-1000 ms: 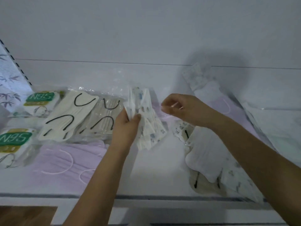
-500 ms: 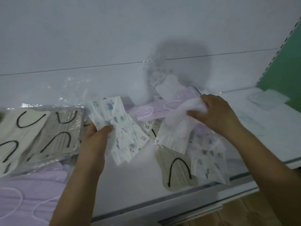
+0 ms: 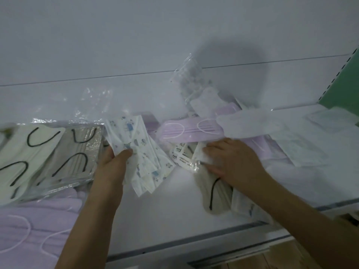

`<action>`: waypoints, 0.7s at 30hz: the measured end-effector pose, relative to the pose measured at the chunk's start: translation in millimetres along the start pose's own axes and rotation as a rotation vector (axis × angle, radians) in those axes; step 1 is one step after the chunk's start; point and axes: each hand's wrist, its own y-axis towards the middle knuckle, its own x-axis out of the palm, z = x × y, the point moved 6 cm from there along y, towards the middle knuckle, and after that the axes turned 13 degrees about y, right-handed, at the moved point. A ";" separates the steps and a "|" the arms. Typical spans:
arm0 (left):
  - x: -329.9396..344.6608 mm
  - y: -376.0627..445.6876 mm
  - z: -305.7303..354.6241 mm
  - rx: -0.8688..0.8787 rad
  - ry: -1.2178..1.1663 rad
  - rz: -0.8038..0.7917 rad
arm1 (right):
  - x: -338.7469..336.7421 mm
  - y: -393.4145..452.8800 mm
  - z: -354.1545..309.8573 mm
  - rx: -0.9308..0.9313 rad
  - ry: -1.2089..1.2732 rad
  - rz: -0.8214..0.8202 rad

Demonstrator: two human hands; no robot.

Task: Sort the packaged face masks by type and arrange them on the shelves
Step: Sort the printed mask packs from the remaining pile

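My left hand (image 3: 114, 162) grips a fanned bundle of white masks with small blue prints (image 3: 136, 152), held above the white shelf (image 3: 171, 216). My right hand (image 3: 231, 164) rests palm down on a mixed pile of packaged masks, fingers spread over a clear-wrapped pack (image 3: 186, 156). Under it lies a beige mask with a black ear loop (image 3: 213, 193). Purple masks (image 3: 186, 131) and white masks (image 3: 256, 125) lie behind it. Beige packs with black loops (image 3: 48, 154) sit at the left.
Loose purple masks (image 3: 29, 226) lie at the front left. A clear bag (image 3: 192, 80) leans on the white back wall. A green panel (image 3: 343, 82) bounds the shelf on the right, with a white pack (image 3: 330, 119) beside it. The shelf's front edge (image 3: 194, 247) runs below.
My right hand let go of the white mask it was lifting and came down flat onto the mixed pile. My left hand kept its bundle. The view shifted slightly.
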 end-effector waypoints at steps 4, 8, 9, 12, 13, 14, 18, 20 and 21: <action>-9.4 -2.0 5.3 0.051 0.012 0.012 | -62.7 36.4 0.3 0.153 0.253 0.187; -10.5 -10.2 22.5 0.131 0.031 -0.010 | -112.0 80.5 -32.9 0.072 0.562 0.266; -8.6 -14.0 25.4 0.135 0.054 -0.028 | -107.4 92.5 -41.7 0.058 0.607 0.248; 8.0 -26.9 29.7 0.126 0.129 -0.192 | -62.4 118.9 -68.3 0.023 0.686 0.091; 14.1 -30.2 27.5 0.097 0.110 -0.257 | -44.4 122.7 -77.8 -0.004 0.654 0.021; 17.2 -32.6 24.3 0.074 0.086 -0.291 | -28.8 123.5 -86.5 -0.036 0.610 -0.041; -20.5 -19.0 1.3 0.000 0.060 -0.081 | -21.8 94.9 -74.4 0.077 0.347 0.005; -44.2 -14.0 -4.6 -0.011 0.004 0.002 | -23.2 59.0 -39.4 0.298 0.212 -0.065; -51.4 -12.8 -5.2 -0.011 -0.019 0.016 | -20.2 39.0 -26.2 0.379 0.117 -0.131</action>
